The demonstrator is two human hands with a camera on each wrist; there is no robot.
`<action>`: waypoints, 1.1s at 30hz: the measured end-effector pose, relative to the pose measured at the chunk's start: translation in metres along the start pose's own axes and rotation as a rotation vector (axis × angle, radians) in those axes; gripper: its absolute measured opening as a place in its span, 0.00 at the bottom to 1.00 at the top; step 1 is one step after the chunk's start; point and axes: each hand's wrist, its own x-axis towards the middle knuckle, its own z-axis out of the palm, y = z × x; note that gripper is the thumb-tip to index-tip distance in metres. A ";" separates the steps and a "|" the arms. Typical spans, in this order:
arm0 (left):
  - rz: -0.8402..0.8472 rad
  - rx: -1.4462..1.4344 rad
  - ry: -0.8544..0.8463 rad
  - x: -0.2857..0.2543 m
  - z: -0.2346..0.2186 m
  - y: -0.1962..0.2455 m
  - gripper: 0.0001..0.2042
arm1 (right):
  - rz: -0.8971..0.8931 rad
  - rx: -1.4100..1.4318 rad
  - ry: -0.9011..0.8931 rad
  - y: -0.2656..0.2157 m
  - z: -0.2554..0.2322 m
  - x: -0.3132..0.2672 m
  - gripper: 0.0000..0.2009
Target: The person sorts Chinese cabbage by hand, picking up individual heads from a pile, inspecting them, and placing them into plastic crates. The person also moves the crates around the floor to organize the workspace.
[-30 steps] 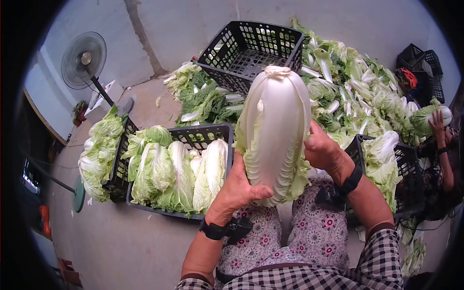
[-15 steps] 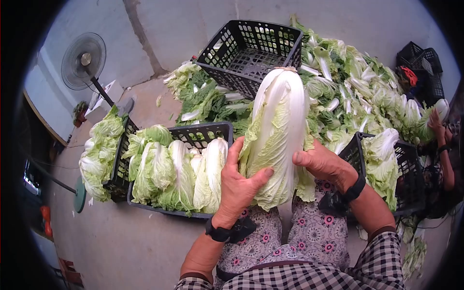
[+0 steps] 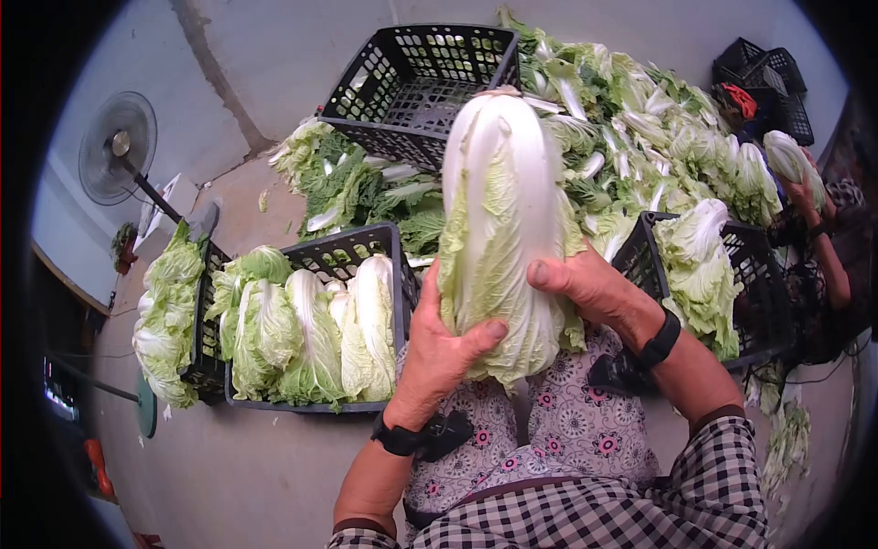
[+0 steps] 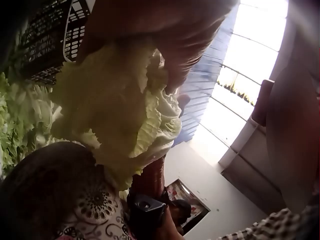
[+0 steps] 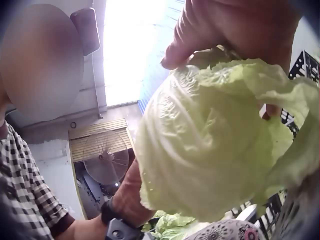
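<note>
A large napa cabbage [image 3: 503, 220] stands upright over the lap, its white stem end up and its leafy tip down. My left hand [image 3: 444, 339] grips its lower left side, thumb across the front leaves. On the other side my right hand [image 3: 590, 284] holds it, with the thumb laid on the front and the fingers hidden behind. In the left wrist view the leafy end of the cabbage [image 4: 115, 105] hangs below the hand. The right wrist view shows the pale green leaves of the cabbage [image 5: 210, 140] under the right hand [image 5: 235, 30].
A black crate [image 3: 398, 274] with several cabbages stands at the left, beside more cabbages [image 3: 169, 311]. An unfilled black crate [image 3: 421, 137] sits on a heap of loose leaves [image 3: 631, 137]. Another crate [image 3: 764, 302] stands at the right, near another person's arm [image 3: 828, 256]. A fan [image 3: 119, 146] is far left.
The cabbage has turned in my hands, so a leafier side faces me. The right thumb has moved onto its front. The head view has shifted, and the other person now raises a cabbage at the right.
</note>
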 end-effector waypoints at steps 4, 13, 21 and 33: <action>0.051 -0.076 0.092 -0.006 0.004 0.002 0.38 | -0.020 -0.249 -0.069 -0.003 -0.008 -0.006 0.45; 0.014 0.016 0.095 -0.004 0.013 0.004 0.49 | -0.233 -0.038 0.067 0.009 -0.006 -0.010 0.35; -0.052 0.072 -0.039 -0.010 0.010 -0.001 0.52 | -0.332 0.086 0.225 -0.002 -0.018 -0.033 0.33; -0.292 0.101 -0.385 -0.017 -0.027 -0.037 0.26 | -0.389 0.105 0.710 -0.007 -0.104 -0.113 0.25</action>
